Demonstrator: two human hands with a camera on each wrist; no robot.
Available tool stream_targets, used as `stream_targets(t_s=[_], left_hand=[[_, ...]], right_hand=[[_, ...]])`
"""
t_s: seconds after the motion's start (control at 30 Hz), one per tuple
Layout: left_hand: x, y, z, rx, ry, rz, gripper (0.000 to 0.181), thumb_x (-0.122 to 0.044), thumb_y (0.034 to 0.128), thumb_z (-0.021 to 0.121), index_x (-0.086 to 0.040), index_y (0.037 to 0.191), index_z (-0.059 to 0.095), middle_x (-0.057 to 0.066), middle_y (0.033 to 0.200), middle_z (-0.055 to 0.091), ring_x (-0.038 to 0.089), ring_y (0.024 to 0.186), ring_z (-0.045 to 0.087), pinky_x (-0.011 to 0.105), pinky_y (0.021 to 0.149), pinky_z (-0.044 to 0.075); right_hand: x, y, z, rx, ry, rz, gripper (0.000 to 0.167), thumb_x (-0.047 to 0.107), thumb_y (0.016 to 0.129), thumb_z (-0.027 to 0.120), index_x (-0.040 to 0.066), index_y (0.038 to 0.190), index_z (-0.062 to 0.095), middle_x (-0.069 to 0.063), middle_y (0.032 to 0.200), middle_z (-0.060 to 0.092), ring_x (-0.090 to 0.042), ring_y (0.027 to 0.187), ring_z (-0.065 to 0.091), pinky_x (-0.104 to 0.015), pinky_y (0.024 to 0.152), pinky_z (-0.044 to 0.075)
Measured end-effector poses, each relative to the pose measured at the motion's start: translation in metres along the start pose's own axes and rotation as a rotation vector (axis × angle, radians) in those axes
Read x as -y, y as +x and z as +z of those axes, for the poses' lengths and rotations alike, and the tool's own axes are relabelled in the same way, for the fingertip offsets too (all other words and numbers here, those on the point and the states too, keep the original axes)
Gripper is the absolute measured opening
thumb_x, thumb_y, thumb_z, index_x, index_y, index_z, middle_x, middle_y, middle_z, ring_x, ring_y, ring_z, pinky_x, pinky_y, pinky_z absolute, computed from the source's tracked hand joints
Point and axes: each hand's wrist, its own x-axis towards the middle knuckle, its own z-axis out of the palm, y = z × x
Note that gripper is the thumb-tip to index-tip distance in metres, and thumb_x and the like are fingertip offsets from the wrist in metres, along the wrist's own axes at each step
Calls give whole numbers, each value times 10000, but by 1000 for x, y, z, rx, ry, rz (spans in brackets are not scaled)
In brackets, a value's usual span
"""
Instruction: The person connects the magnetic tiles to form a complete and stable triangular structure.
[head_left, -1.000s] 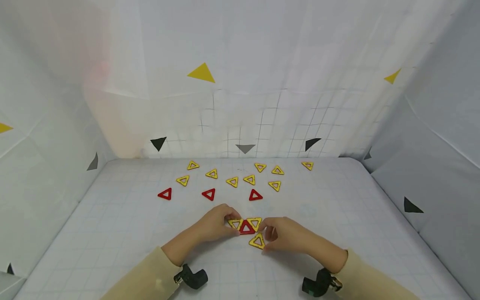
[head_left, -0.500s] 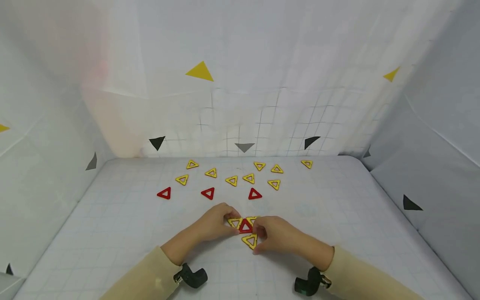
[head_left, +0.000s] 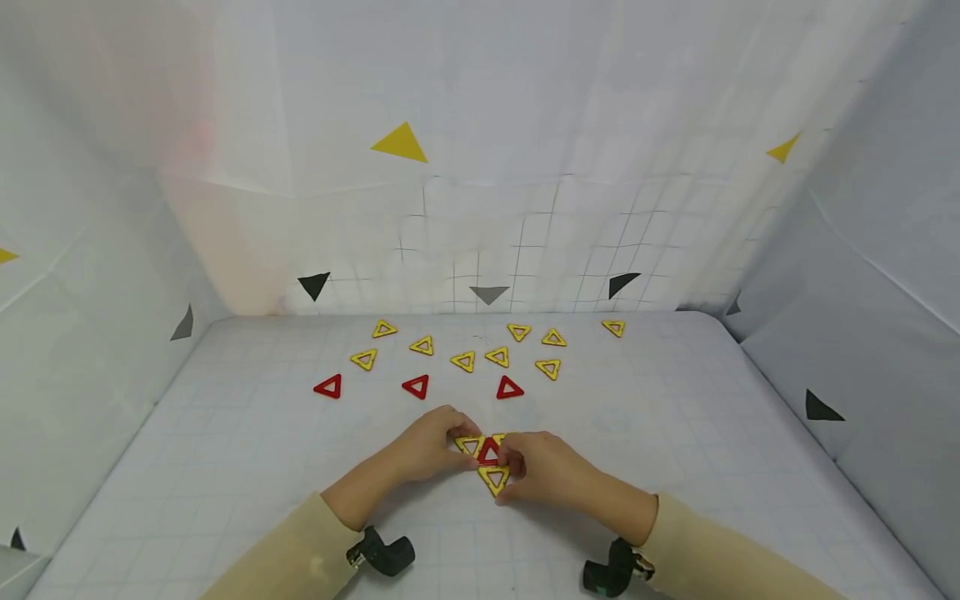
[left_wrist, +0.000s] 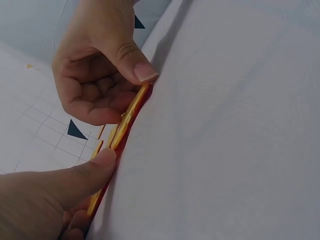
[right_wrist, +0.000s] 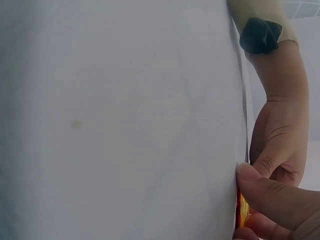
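Observation:
Four-part group of flat hollow triangular tiles lies on the table between the hands in the head view. A red triangle tile (head_left: 483, 457) is in its middle, with a yellow triangle tile (head_left: 470, 438) at its left. Another yellow tile (head_left: 498, 436) at its upper right is mostly covered by my right hand (head_left: 551, 471). My left hand (head_left: 435, 446) holds the left yellow tile between thumb and fingers. Thumb and fingers of my right hand pinch the lower yellow tile (head_left: 495, 469), whose top edge meets the red tile's base. Both wrist views show the tiles edge-on.
Several loose yellow triangle tiles (head_left: 466, 369) lie toward the back of the white table (head_left: 225, 467). In front of them are red triangle tiles (head_left: 510, 394) in a loose row. White sheet walls (head_left: 862, 350) enclose the back and sides.
My right hand has moved left, bringing the lower yellow tile round and up against the red tile's base. The left hand has stayed in place.

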Motion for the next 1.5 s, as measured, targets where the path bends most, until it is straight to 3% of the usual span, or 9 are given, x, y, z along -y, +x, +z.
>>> stream_targets(t_s=[0.33,0.6,0.87,1.0,1.23,1.5], left_hand=[[2,1,1,2,1,-15,331,-318,811,847,-230,1097,707,-112,1016,574,95,969,545,359,914,482],[-1,0,1,5,2,-14,339,-316,815,843,-222,1110,705,-107,1022,572,96,974,545,367,925,479],[-4,-4,-5,11,-23,-11,324,-279,828,832,-216,1114,695,-100,1038,587,95,986,557,382,953,466],[-5,-5,-6,6,-4,-41,341,-307,817,842,-220,1112,695,-99,1047,594,97,987,555,385,955,472],[-9,-6,-8,11,24,-73,362,-322,807,851,-191,1108,700,-79,1003,568,118,942,538,361,901,484],[-9,-5,-8,5,25,-71,356,-318,807,852,-186,1096,692,-71,999,555,116,936,533,360,899,483]], right_hand=[[1,4,0,47,-6,-72,326,284,737,903,234,993,709,117,772,588,-63,713,527,-233,652,474],[-4,3,-1,67,42,-67,308,271,753,893,230,1006,722,125,798,595,-62,719,535,-230,655,495],[-16,3,-14,31,89,-32,237,231,804,856,217,1003,727,114,840,627,-105,792,574,-261,707,511],[-20,6,-20,-14,93,7,209,213,815,843,209,987,724,75,848,627,-141,792,571,-278,677,514],[-24,14,-23,-84,80,90,285,189,775,876,181,1013,719,46,912,615,-150,791,552,-285,659,510],[-26,20,-23,-66,62,120,311,213,760,889,183,1016,716,53,903,607,-141,781,534,-289,688,483]])
